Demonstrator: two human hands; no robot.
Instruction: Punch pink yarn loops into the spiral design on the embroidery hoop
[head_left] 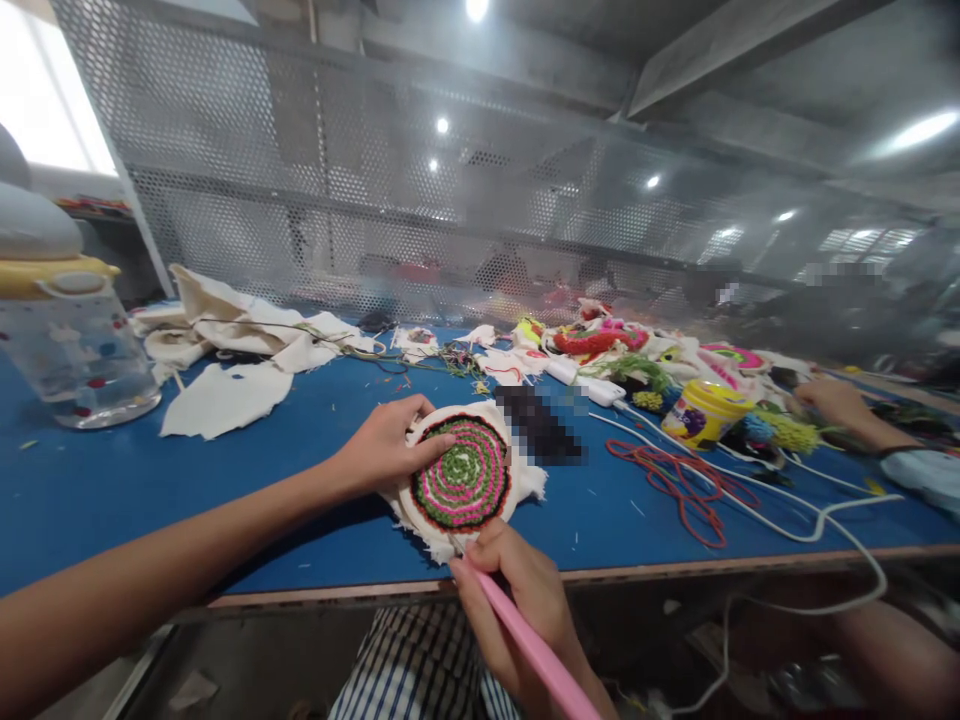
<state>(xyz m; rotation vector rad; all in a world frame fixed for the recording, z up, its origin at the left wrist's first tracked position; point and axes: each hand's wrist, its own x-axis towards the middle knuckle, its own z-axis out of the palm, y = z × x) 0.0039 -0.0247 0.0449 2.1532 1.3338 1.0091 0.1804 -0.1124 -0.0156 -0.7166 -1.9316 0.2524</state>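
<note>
My left hand (pixel 386 447) holds the left edge of a round embroidery hoop (pixel 461 483), thumb lying on its face. White cloth stretched in the hoop carries a spiral of pink and green yarn with a dark red rim. My right hand (pixel 525 600) is below the hoop and grips a pink punch needle tool (pixel 536 650), whose tip meets the hoop's lower edge. The hoop rests tilted near the front edge of a blue table (pixel 225 480).
White cloth scraps (pixel 225 345) lie at the back left, beside a clear container with a yellow lid (pixel 71 340). Red yarn (pixel 675 485), white cables (pixel 787 520), a yellow tub (pixel 705 412) and colourful yarn pieces crowd the right. Another person's hand (pixel 832 400) rests far right.
</note>
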